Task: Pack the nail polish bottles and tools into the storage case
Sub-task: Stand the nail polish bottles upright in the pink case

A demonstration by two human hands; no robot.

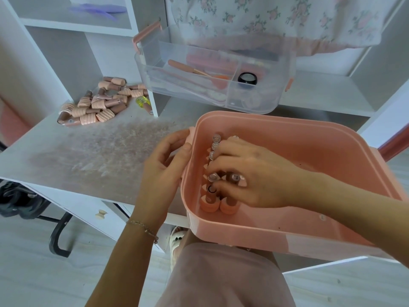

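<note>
The pink storage case [287,127] sits at the desk's front edge, over my lap. Several pink-capped nail polish bottles [215,140] stand in a row along its left inner wall. My right hand [254,173] reaches into the case, fingers curled around one bottle [235,178] beside the row. My left hand [161,165] grips the case's left wall, thumb over the rim. A pile of loose bottles [97,103] lies on the desk at the left, with one yellow bottle [143,101] at its right edge.
A clear divided tray [152,63] with a pink handle rests on the shelf behind the case. It holds a brush [188,67], a black jar [247,79] and other tools. White shelf dividers rise at the back. A floral cloth [276,16] hangs above.
</note>
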